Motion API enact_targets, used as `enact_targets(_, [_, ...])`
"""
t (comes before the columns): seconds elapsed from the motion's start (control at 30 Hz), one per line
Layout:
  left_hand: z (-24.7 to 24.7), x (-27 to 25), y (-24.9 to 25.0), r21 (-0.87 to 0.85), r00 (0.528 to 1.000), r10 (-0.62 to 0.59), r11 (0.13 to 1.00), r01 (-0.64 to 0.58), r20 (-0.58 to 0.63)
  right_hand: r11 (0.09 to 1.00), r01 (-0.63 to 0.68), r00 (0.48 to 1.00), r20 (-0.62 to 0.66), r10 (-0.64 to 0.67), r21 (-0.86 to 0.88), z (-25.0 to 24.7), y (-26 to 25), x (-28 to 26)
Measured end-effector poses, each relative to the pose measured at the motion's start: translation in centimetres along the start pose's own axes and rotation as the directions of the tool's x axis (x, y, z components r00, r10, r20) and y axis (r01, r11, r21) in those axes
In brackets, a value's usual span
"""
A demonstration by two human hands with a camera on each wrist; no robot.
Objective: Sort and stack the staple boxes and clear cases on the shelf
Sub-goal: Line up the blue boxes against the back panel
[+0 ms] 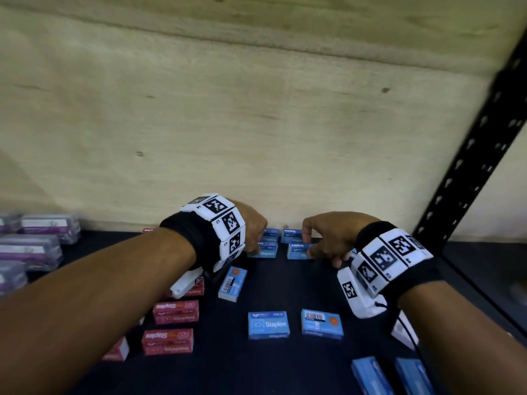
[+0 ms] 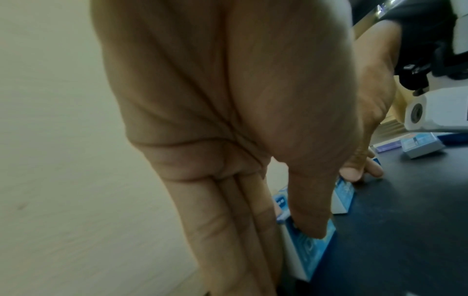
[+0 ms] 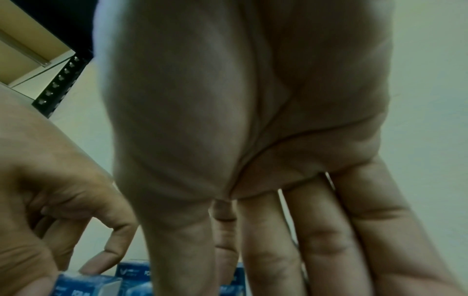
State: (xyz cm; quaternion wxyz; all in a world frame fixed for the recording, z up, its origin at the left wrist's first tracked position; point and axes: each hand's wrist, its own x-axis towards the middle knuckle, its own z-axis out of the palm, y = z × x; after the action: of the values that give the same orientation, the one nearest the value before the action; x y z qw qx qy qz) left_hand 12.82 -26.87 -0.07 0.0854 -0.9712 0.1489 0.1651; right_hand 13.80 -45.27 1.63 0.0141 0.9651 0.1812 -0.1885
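- Left hand, centre of the head view: forearm reaching in from lower left, fingers straight and pointing down, thumb bent inward.
- Right hand, just right of it: fingers extended downward, slightly spread.

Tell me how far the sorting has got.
Done: clear cases are grouped at far left, red staple boxes line up left of centre, and a few blue staple boxes sit against the back wall. In hand: the left hand pinches a blue box there; the right hand touches its neighbour. Left: loose blue boxes scattered nearer the front.
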Motion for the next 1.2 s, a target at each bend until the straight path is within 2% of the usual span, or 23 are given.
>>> enact_targets(0.1, [0.0, 0.2, -0.1, 0.024, 1.0, 0.016, 1.0, -0.016, 0.011, 1.0, 0.0, 1.0, 0.006, 0.0, 0.011, 0.1, 0.1, 0.3])
enact_targets(0.2, [0.5, 0.5, 0.4, 0.081, 0.999, 0.001, 0.997, 0.003, -0.047, 0.999, -0.008, 1.0, 0.017, 0.007, 0.042, 0.2, 0.2, 0.5])
enact_targets(0.57, [1.2, 1.1, 0.4, 0.073, 0.996, -0.025, 0.997, 0.031, -0.081, 0.996, -0.016, 1.0, 0.01, 0.015, 0.084, 0.4, 0.6, 0.5])
enact_targets(0.73, [1.1, 0.9, 0.3, 0.118, 0.995, -0.034, 0.992, 0.045, -0.098, 0.999, 0.011, 1.0, -0.014, -0.011, 0.038, 0.4, 0.6, 0.4])
enact_targets(0.83, [1.1, 0.8, 0.4, 0.091, 0.994, -0.043, 0.995, 0.052, -0.101, 0.999, 0.027, 0.999, -0.032, -0.026, 0.017, 0.4, 0.7, 0.3])
enact_targets(1.03, [0.5, -0.9, 0.8, -0.05, 0.986, -0.148, 0.988, 0.144, -0.073, 0.998, 0.008, 0.999, -0.046, -0.004, 0.068, 0.7, 1.0, -0.4])
enact_targets(1.2, [1.1, -3.4, 1.6, -0.128, 0.977, -0.183, 0.977, 0.169, -0.107, 0.998, -0.032, 0.999, -0.034, 0.034, 0.058, 1.1, 1.0, -2.1])
